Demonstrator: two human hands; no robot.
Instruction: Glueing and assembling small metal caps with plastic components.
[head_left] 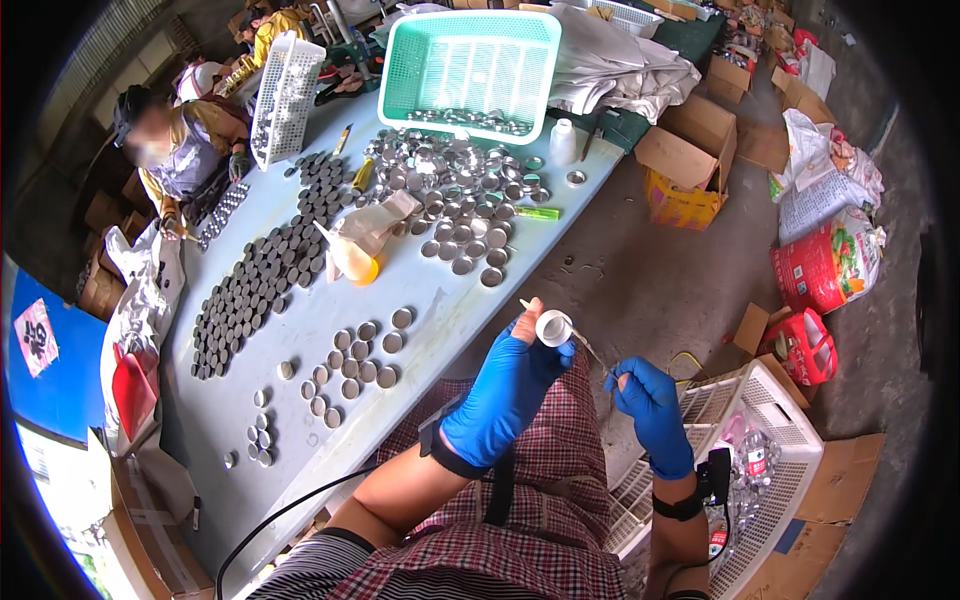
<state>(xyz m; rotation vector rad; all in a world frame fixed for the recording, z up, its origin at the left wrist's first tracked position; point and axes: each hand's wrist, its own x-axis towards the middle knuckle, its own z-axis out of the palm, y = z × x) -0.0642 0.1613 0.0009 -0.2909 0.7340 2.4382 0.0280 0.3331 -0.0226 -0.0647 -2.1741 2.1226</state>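
Note:
My left hand [505, 390], in a blue glove with the thumb and a fingertip bare, is closed round a small round white cup-like piece [553, 327] above my lap. A short pale tip [525, 303] pokes out by the thumb; I cannot tell what it belongs to. My right hand [648, 400], also blue-gloved, pinches a thin stick-like tool [592, 352]. Its far end reaches the rim of the white piece. On the table to the left stand several shallow round metal caps [350, 368], and a plastic bottle with an orange end [357, 265] lies farther back.
Dark round discs [245, 305] and a heap of metal caps [465, 185] cover parts of the grey table [430, 320]. A green basket [555, 70] leans at the back. A white crate [795, 425] with bottles stands by my right arm. Another person [195, 150] works at far left.

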